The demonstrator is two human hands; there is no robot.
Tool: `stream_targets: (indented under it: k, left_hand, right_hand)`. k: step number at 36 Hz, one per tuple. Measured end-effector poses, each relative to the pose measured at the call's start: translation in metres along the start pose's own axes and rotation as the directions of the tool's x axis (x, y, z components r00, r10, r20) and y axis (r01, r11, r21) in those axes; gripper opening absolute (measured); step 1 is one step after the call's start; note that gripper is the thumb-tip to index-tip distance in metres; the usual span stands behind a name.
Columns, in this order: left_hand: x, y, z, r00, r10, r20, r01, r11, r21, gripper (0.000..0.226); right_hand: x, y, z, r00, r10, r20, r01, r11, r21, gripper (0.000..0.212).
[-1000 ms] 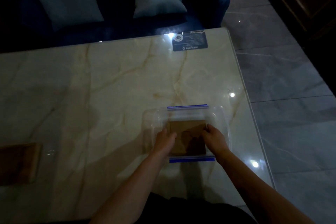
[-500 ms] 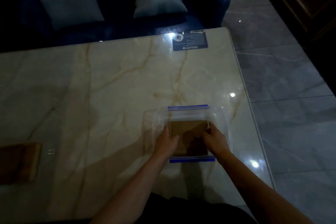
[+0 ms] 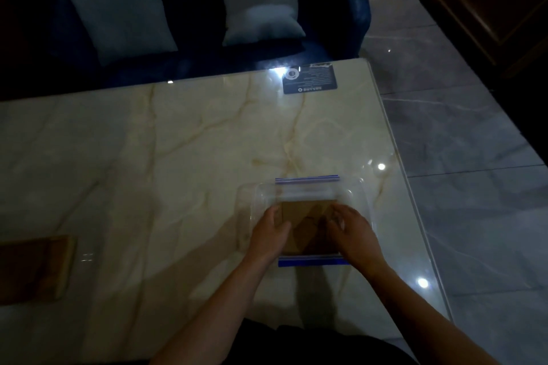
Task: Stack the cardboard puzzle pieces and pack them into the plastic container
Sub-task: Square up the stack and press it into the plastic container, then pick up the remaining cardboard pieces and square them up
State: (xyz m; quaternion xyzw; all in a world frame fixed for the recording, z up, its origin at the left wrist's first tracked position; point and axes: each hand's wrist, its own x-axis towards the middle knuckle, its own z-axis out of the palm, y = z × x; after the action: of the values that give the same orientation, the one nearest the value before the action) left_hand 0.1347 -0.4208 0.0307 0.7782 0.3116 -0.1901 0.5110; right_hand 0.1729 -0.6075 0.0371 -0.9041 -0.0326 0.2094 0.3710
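- Both hands hold the stack of cardboard puzzle pieces [image 3: 305, 225] inside the clear plastic container [image 3: 299, 191]: the left hand [image 3: 268, 232] has a curled grip on its left edge, the right hand [image 3: 351, 231] on its right edge.
- The container sits near the tabletop's [image 3: 178, 157] right edge, toward the near corner.
- Risk: an uneven release could fan the stack, leaving pieces tilted against the wall.
- The light container may slide toward that edge if pushed.

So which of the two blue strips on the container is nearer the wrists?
The lower blue strip, at the container's near edge just below both hands; the other blue strip lies at the far edge.
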Motion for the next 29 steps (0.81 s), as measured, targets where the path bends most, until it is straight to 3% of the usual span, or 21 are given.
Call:
stream_targets:
  k: [5,12,15,18,23,29]
  left_hand:
    - [-0.03,-0.015,-0.013,0.981,0.187,0.057,-0.184,0.981,-0.054,0.019]
    - [-0.085,-0.062,-0.032,0.952,0.268,0.149,-0.273,0.962,0.013,0.016]
    - [-0.099,-0.088,-0.039,0.951,0.232,0.204,-0.259,0.958,0.119,0.018]
    - [-0.105,-0.114,-0.05,0.947,0.153,0.284,-0.241,0.92,0.308,0.029]
    - [-0.107,-0.15,-0.072,0.925,0.005,0.381,-0.253,0.756,0.604,0.045]
    - [-0.106,-0.183,-0.101,0.933,-0.059,0.354,-0.226,0.671,0.706,0.048]
  right_hand:
    - [-0.032,0.002,-0.009,0.996,-0.089,-0.005,0.087,0.989,-0.121,0.029]
    - [-0.077,0.011,0.001,0.962,-0.094,0.258,0.169,0.943,-0.287,0.026]
    - [-0.088,0.015,0.013,0.89,-0.007,0.456,0.177,0.926,-0.332,0.037]
    - [-0.094,0.015,0.026,0.826,0.055,0.562,0.226,0.88,-0.418,0.045]
    - [-0.102,0.009,0.05,0.805,0.076,0.589,0.252,0.854,-0.455,0.043]
    - [-0.108,-0.005,0.081,0.784,0.076,0.616,0.29,0.833,-0.471,0.038]
